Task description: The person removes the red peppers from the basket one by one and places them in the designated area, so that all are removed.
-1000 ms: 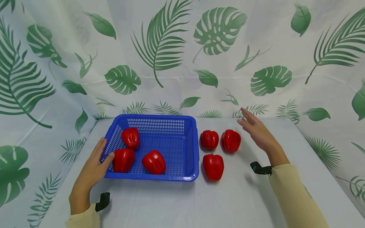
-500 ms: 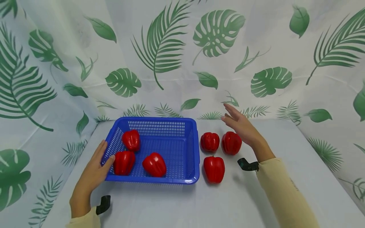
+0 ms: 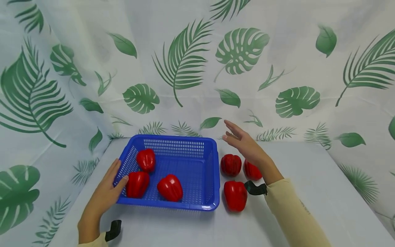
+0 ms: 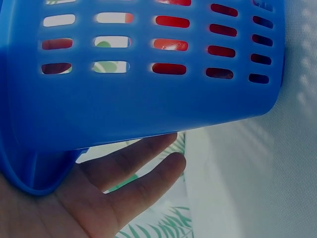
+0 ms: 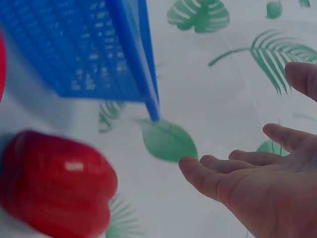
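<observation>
Drifting inward in the head view, the right hand (image 3: 248, 145) has come closer to the blue basket (image 3: 188, 171) than half a second ago, fingers extended, holding nothing. Its wrist now covers part of the outer pepper (image 3: 252, 170); the inner pepper (image 3: 230, 165) and front pepper (image 3: 235, 196) lie on its near side. The basket's wall stands between it and three peppers (image 3: 170, 188) inside. The left hand (image 3: 103, 193) stays at the basket's end, thumb over the rim, beside one of them.

In the left wrist view, that hand's two visible fingers are straight beside the slotted wall, red showing through.

In the right wrist view, the palm is bare, a pepper and the basket apart from the fingertips.
</observation>
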The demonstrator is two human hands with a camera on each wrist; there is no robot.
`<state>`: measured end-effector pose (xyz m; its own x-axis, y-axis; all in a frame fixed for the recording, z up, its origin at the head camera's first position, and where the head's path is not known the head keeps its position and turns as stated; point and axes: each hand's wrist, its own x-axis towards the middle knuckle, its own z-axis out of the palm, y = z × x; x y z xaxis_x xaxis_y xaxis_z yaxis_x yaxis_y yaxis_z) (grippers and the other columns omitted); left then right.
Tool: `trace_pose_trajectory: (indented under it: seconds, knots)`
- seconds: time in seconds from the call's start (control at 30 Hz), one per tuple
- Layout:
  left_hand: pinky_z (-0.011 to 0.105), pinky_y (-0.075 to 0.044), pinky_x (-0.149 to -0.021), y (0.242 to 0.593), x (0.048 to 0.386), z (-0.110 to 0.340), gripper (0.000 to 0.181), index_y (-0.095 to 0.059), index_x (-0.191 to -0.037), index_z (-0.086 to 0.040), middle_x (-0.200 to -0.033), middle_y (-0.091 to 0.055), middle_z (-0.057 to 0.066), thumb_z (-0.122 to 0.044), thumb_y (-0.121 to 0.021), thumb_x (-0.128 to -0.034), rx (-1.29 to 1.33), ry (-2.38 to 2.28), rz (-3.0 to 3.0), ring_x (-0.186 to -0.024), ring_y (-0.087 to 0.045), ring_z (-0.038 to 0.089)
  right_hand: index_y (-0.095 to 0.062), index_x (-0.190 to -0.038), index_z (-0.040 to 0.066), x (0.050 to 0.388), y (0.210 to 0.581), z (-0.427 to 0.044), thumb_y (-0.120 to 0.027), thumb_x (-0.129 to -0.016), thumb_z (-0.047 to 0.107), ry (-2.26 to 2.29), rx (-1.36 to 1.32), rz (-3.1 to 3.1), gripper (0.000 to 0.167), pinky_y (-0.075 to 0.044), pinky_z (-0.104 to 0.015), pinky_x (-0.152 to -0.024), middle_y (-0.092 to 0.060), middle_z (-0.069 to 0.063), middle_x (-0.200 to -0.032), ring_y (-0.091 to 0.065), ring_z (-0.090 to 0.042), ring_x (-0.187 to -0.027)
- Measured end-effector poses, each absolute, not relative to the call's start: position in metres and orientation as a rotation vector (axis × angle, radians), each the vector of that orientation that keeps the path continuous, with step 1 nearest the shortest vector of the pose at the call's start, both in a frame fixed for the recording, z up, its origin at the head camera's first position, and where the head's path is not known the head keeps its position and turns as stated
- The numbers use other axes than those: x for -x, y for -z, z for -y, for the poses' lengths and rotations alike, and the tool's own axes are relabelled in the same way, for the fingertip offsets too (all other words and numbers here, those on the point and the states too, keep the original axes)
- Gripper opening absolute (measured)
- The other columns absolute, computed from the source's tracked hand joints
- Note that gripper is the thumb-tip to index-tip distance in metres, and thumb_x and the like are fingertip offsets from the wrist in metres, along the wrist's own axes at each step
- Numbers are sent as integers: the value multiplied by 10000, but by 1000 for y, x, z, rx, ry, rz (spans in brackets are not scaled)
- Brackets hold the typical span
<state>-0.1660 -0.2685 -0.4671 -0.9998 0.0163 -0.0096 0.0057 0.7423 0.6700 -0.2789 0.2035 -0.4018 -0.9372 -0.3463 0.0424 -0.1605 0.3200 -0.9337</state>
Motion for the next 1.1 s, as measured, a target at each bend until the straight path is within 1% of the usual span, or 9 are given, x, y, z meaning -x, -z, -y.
trace_pose_trajectory:
  seconds: [0.07, 0.2, 0.3, 0.47, 0.57, 0.7, 0.9, 1.1]
  knots:
    - [777, -197, -1171, 467, 166, 269, 825, -110, -1700, 11, -1768, -52, 253, -375, -547, -1116, -9, -1124, -2917, -1585, -109, 544, -244, -1728, 286, 279, 400, -195, -619, -1080, 397, 1671, 484, -2404, 757, -269, -718, -1205, -222, -61, -1773, -271, -358, -1600]
    - [762, -202, -1178, 468, 166, 267, 809, -125, -1700, 12, -1766, -72, 257, -354, -552, -1117, -15, -1131, -2922, -1582, -127, 546, -242, -1729, 254, 277, 398, -183, -619, -1083, 377, 1667, 514, -2379, 758, -271, -715, -1204, -212, -96, -1774, -270, -379, -1597]
    - [755, -207, -1182, 469, 166, 266, 799, -133, -1700, 12, -1764, -83, 259, -342, -552, -1119, -24, -1136, -2930, -1581, -136, 545, -250, -1727, 258, 279, 398, -176, -623, -1080, 381, 1653, 532, -2373, 758, -280, -709, -1202, -213, -105, -1773, -281, -382, -1593]
    - [750, -217, -1181, 469, 165, 267, 795, -136, -1702, 6, -1765, -87, 253, -345, -549, -1120, -11, -1140, -2933, -1582, -141, 541, -275, -1720, 274, 284, 393, -161, -637, -1071, 399, 1646, 569, -2356, 754, -280, -722, -1197, -242, -71, -1767, -311, -362, -1585]
    - [747, -215, -1183, 468, 165, 267, 795, -137, -1701, 7, -1765, -85, 255, -347, -548, -1120, -4, -1150, -2932, -1583, -137, 540, -296, -1713, 296, 287, 390, -152, -642, -1068, 392, 1671, 597, -2321, 739, -254, -738, -1201, -257, -44, -1763, -320, -344, -1583]
    - [745, -213, -1184, 467, 165, 266, 792, -144, -1698, 15, -1763, -86, 262, -340, -551, -1119, -8, -1162, -2933, -1582, -135, 543, -310, -1708, 304, 289, 387, -142, -649, -1062, 395, 1664, 635, -2316, 735, -281, -733, -1193, -274, -34, -1758, -344, -342, -1573]
    - [741, -210, -1186, 468, 166, 266, 790, -138, -1701, 6, -1766, -79, 253, -336, -547, -1118, 7, -1150, -2930, -1587, -123, 536, -327, -1705, 256, 289, 384, -127, -668, -1052, 349, 1658, 706, -2270, 742, -331, -713, -1179, -303, -39, -1746, -355, -364, -1565]
    - [738, -201, -1193, 469, 166, 268, 779, -146, -1700, 10, -1766, -85, 253, -322, -545, -1119, -6, -1164, -2933, -1591, -120, 529, -367, -1689, 269, 290, 383, -110, -703, -1033, 327, 1614, 792, -2249, 739, -394, -680, -1156, -331, -23, -1735, -373, -350, -1558]
